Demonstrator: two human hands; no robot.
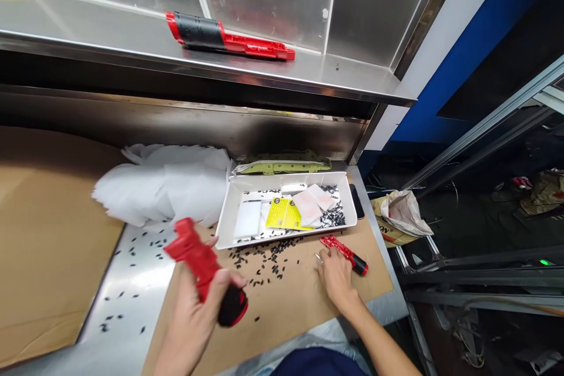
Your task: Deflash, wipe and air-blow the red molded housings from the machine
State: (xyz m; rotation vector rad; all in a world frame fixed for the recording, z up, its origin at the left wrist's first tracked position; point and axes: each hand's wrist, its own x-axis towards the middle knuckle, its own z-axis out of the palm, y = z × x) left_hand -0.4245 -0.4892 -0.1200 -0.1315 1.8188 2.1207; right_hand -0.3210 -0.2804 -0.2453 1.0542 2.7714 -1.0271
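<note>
The left hand [198,320] is keeping its grip pressed closed around a red-and-black plastic tool housing [194,252], raised above a cardboard sheet [299,299]; it should handle light and stiff, safest held at the thick black end. The right hand [337,279] is resting with its grip spread over a smaller red housing [343,249], beside scattered black plastic pieces [264,258], while a white plastic tray [286,179] is standing behind and the steel counter [127,288] is extending leftward.

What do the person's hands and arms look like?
The left hand and right hand are bare: no gloves, rings or watch show. The left forearm and right forearm are bare too, and a navy top shows at the bottom of the view.
</note>
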